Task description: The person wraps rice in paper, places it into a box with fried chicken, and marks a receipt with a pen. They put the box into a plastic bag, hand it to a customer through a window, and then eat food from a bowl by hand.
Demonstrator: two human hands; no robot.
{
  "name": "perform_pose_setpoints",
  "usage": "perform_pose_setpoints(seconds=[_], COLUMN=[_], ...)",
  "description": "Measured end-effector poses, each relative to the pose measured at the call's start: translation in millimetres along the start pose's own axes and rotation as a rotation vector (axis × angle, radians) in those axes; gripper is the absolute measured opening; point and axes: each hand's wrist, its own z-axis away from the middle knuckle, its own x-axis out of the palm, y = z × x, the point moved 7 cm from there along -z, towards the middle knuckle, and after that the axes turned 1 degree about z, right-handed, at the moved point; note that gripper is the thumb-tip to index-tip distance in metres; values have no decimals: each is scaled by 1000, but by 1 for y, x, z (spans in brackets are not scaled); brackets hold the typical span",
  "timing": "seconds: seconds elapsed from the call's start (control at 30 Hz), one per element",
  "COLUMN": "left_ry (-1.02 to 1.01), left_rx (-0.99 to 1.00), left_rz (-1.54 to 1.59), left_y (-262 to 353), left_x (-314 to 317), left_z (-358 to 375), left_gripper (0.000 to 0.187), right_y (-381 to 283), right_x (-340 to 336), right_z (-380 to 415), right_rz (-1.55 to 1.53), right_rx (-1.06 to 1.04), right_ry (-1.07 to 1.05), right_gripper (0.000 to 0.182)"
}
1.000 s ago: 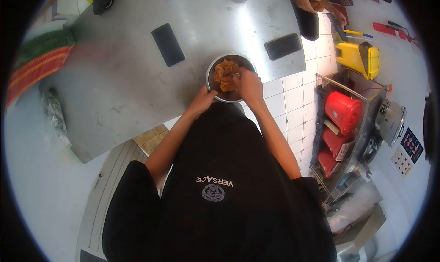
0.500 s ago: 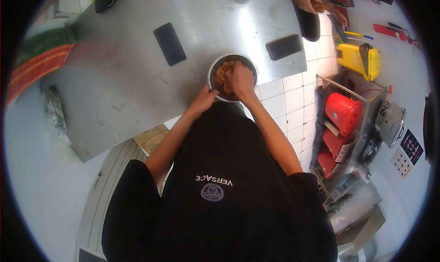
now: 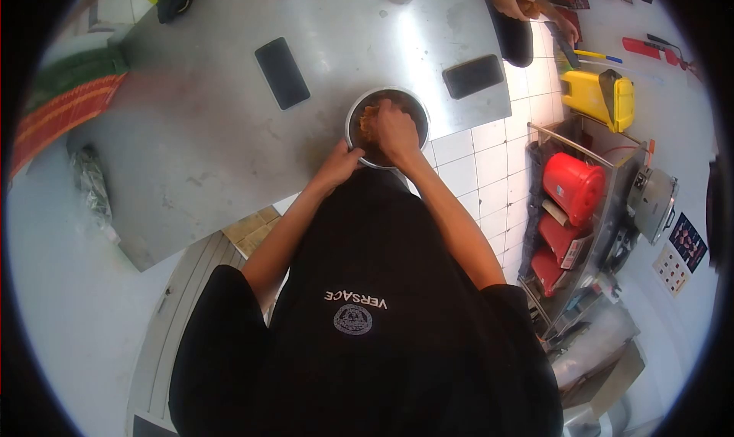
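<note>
A round metal bowl (image 3: 414, 107) stands at the near edge of the steel table (image 3: 206, 123). It holds a brown-orange lump of food (image 3: 367, 123), mostly covered. My right hand (image 3: 395, 129) is inside the bowl, pressed down on the food with fingers curled over it. My left hand (image 3: 338, 166) grips the bowl's near-left rim. My black shirt fills the lower view.
Two dark phones (image 3: 282, 72) (image 3: 472, 76) lie on the table either side of the bowl. Another person's hands (image 3: 511, 0) work at the far right corner. A yellow case (image 3: 599, 98), red bucket (image 3: 572, 187) and shelf rack stand right of the table over white tiles.
My right hand has moved left across the bowl and now covers most of the food. My left hand has kept its hold on the rim.
</note>
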Motion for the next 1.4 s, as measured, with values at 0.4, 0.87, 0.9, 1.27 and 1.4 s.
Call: perform_pose_setpoints(seconds=[0.4,0.87,0.9,1.27,1.4], left_ry=[-51,-40,-35,-32,-33], left_rx=[4,-25,-18,-44,-57], left_rz=[-11,-25,-14,-50,-56], left_y=[7,4,5,5,11], left_x=[3,1,0,-1,1], left_z=[2,2,3,-4,1], left_gripper=[39,43,44,42,42], right_y=[3,23,22,17,12], right_x=[-20,-26,-27,-10,-12], right_z=[8,7,10,3,5], right_rz=[-123,-146,-156,-37,-73], right_rx=[-10,28,26,-4,32], right_ry=[124,63,74,9,-17], right_gripper=[19,21,22,25,27])
